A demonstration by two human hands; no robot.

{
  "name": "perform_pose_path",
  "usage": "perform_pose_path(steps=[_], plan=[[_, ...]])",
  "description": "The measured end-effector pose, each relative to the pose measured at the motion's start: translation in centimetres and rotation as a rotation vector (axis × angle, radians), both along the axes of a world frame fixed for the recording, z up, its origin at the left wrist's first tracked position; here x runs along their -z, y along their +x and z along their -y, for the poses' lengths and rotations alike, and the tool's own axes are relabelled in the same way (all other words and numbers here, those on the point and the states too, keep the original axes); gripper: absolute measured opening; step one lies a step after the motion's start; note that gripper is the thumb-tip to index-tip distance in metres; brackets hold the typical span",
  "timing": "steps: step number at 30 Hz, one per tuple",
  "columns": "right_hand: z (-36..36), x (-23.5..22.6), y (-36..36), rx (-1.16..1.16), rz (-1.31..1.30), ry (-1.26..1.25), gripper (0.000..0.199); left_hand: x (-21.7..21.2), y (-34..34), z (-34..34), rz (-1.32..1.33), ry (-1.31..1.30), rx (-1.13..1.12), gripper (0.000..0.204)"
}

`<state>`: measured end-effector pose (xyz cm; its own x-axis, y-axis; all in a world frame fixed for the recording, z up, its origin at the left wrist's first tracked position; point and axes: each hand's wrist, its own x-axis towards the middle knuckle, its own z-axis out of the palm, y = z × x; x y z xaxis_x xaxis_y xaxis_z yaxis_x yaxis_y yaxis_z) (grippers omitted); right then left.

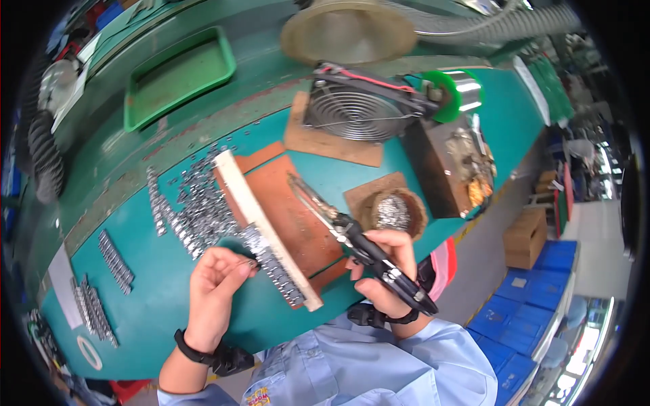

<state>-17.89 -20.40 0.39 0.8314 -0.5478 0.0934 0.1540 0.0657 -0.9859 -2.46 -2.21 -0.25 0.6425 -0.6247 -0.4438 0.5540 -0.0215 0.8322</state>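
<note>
My right hand [389, 267] is wrapped round a black soldering iron [362, 242], whose thin metal tip points up and left over an orange-brown board [291, 203]. Across that board's left side runs a pale wooden strip [261, 220]. Along the strip's lower left edge lies a row of small metal parts [274, 267]. My left hand [220, 281] pinches a small metal piece [252, 264] close to this row; its exact kind is too small to make out. Just beyond it a pile of loose silvery metal parts [203, 206] covers the green mat.
A round pot of silvery material [393, 213] stands right of the board. Behind are a fan [355, 111], a green solder spool [457, 95] and a dark metal box [437, 169]. Further rows of parts [115, 260] lie left. A green tray [179, 78] sits at the back.
</note>
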Motion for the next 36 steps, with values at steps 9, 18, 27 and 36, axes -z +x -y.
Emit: perform_pose_path(steps=[9, 18, 27, 36], plan=[[1.1, 2.2, -0.1, -0.058, 0.196, -0.189, 0.046, 0.0, 0.9, 0.6, -0.099, 0.000, 0.010, 0.012], [0.9, 2.3, 0.1, -0.064, 0.198, -0.251, 0.043, 0.5, 1.2, 0.8, -0.116, -0.060, 0.024, 0.011], [1.3, 1.9, 0.5, -0.128, 0.225, -0.305, 0.040, 0.4, 1.2, 0.9, -0.116, -0.059, 0.010, 0.010], [1.3, 2.1, 1.0, -0.161, 0.287, -0.382, 0.039, 0.6, 1.1, 0.9, -0.118, -0.074, 0.034, 0.010]])
